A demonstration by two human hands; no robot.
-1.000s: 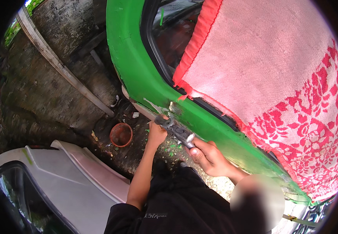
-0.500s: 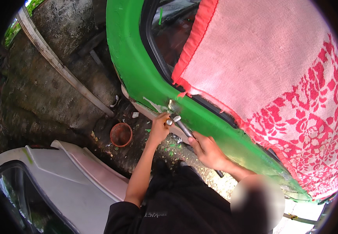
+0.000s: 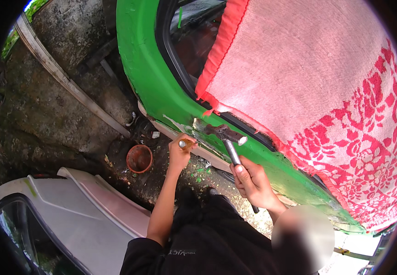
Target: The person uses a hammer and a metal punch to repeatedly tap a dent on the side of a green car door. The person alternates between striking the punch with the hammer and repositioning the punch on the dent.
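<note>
My left hand [image 3: 178,159] is closed around a tool with an amber handle [image 3: 187,144] and a round metal end cap; its working end is hidden, so I cannot tell its kind. It is held close to the lower edge of a green vehicle body [image 3: 155,91]. Just above that hand, the green paint is chipped and a pale, rough patch [image 3: 198,123] shows. My right hand [image 3: 256,185] grips a hammer [image 3: 231,152] by its handle. The hammer's head is raised in front of the green panel, to the right of the amber-handled tool and apart from it.
A pink and red floral towel [image 3: 290,68] drapes over the vehicle's window. On the littered ground stands a terracotta pot [image 3: 139,158]. A pale car body part with a window [image 3: 70,201] lies at lower left. A long pale strip [image 3: 65,78] leans against the dark wall.
My right hand has swung the hammer's head up and right, away from the amber-handled tool's end cap. My left hand appears slightly further left, its tool tilted differently. The view has shifted a little.
</note>
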